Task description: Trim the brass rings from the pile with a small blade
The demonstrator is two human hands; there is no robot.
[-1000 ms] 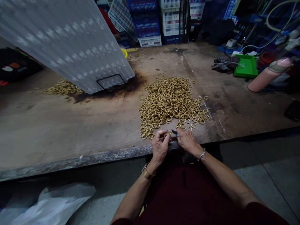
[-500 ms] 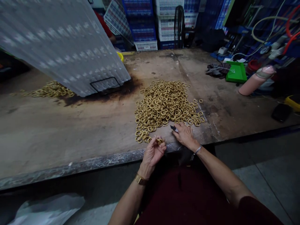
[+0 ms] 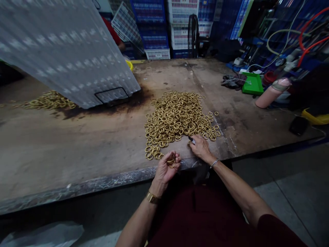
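A heap of brass-coloured rings (image 3: 180,115) lies on the wooden table in front of me, some rings spilling towards the table's near edge. My left hand (image 3: 163,172), palm up with curled fingers, holds several brass rings (image 3: 171,162) just above that edge. At the heap's near side, my right hand (image 3: 202,149) is closed on a small tool with a black tip (image 3: 190,139); its exact kind is hard to make out. A ring seems to sit by the right fingertips, partly hidden.
A tall grey ribbed panel (image 3: 77,51) leans across the table's left side, with another ring pile (image 3: 51,100) beside it. To the right are a green tray (image 3: 253,84), a pink bottle (image 3: 269,94) and a black object (image 3: 298,125). Crates (image 3: 149,25) and a fan (image 3: 193,34) stand behind.
The view has shifted slightly. My left fingers have curled further around the rings, which sit lower in the palm. The tool's black tip in my right hand has tilted and shows less.
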